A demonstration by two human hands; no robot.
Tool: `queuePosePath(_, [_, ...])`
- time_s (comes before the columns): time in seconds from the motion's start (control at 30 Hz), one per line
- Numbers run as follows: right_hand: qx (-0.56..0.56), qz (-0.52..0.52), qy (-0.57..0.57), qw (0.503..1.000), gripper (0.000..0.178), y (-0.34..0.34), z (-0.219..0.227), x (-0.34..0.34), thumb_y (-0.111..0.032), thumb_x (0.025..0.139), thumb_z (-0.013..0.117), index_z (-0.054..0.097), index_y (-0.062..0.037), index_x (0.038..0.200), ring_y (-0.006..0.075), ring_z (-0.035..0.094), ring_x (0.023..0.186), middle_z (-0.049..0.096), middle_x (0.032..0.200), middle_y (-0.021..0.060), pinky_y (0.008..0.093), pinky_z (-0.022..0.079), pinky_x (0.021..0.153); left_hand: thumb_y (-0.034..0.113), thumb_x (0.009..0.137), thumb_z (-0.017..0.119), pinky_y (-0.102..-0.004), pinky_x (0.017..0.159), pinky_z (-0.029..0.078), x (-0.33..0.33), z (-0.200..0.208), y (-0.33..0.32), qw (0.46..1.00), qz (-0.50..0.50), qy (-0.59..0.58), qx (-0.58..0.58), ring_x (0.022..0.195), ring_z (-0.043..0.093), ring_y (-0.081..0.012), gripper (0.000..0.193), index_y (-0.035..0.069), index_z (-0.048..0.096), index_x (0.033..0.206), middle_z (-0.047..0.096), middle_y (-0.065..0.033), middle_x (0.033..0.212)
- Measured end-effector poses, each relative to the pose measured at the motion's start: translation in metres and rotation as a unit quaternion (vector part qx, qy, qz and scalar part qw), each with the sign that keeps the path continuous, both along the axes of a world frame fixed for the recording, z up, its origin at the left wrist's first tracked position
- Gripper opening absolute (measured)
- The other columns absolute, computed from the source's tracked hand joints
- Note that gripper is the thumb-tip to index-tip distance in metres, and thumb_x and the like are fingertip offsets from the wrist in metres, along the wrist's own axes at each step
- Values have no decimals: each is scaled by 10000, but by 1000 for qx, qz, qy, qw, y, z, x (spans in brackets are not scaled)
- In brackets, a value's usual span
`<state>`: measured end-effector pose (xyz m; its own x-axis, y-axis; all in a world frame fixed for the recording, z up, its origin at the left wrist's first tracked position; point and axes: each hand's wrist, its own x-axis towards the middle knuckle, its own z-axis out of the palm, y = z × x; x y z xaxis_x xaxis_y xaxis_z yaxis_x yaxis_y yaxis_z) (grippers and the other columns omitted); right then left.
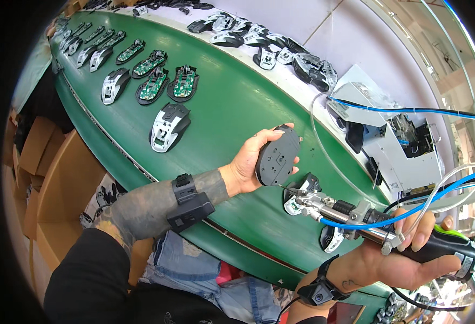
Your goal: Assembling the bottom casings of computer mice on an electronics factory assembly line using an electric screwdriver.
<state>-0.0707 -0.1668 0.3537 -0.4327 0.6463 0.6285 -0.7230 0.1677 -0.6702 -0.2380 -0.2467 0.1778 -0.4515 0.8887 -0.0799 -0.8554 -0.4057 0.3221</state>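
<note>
My left hand [248, 162] is closed round the edges of a black computer mouse base [278, 156], its underside turned toward me above the green belt. My right hand [405, 254] grips an electric screwdriver [442, 245] with a black and green handle and a metal nose fed by a blue air hose [410, 216]. The screwdriver's tip lies close to the lower edge of the mouse base; whether it touches cannot be made out. Beneath the nose, a black and white mouse shell [302, 191] rests on the belt, and another shell [331, 237] sits partly hidden under the tool.
Rows of mouse bases with green circuit boards [183, 83] and white-black shells [170, 127] line the green belt [221, 108]. Piled shells [259, 35] cover the white ledge behind. A white screw feeder [410, 156] stands at right, and cardboard boxes [65, 189] at left.
</note>
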Motion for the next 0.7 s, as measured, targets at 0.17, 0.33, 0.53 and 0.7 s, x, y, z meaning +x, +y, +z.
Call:
queuePosePath(0.17, [10,22,-13,1000,580,0,-2,0,-626,876,456,406,-81,1067,108,437,452,464,637,19,245,382,511,274,893,484,-421,787,546,3,1,1,999,-24,-12,19,901,609,-255,400,125,438,1261,522,-109,1192])
queuePosePath(0.33, [22,25,-33,999,590,-3,-5,-4,-628,885,433,403,-74,1085,104,432,459,458,636,14,263,391,522,293,893,514,-378,768,545,8,5,-3,1000,-18,-2,19,869,585,-214,430,142,430,1287,519,-68,1045])
queuePosePath(0.53, [-6,22,20,1000,495,1,7,6,-502,854,594,463,-58,1029,62,399,535,402,638,-18,202,346,513,301,880,544,-369,747,549,5,-9,-1,993,35,-4,-110,849,589,-206,443,134,436,1276,525,-66,1036])
queuePosePath(0.7, [-38,84,97,991,503,-5,13,17,-424,798,699,455,-51,1029,74,387,535,412,645,-17,209,329,528,278,900,505,-369,738,552,11,-5,0,996,-4,2,-84,848,597,-211,380,125,456,1245,538,-63,1033])
